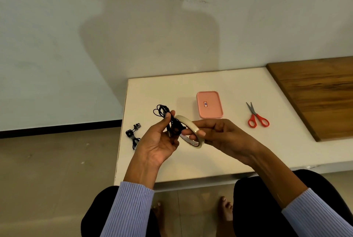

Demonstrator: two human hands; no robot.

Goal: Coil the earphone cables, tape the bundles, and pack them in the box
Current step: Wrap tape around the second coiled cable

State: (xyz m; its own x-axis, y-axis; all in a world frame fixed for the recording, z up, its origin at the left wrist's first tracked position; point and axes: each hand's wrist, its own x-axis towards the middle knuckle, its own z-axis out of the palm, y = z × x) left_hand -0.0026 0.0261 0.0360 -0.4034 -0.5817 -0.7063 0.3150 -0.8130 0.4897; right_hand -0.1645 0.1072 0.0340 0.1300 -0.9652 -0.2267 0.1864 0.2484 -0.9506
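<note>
White table: coiled earphone bundle gripped by left hand, tape roll pinched by right hand near the pink box. Taping step, probably; tape end needs peeling next.

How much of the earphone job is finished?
One bundle lies coiled on the table, looking finished. The left hand holds a second coil while the right hand holds the tape roll. Taping it comes next. The pink box is shut, so nothing looks packed.

Pink box looks matt plastic; tape roll glossy, clear; scissors metal blades w/ red plastic handles; board wood.
</note>
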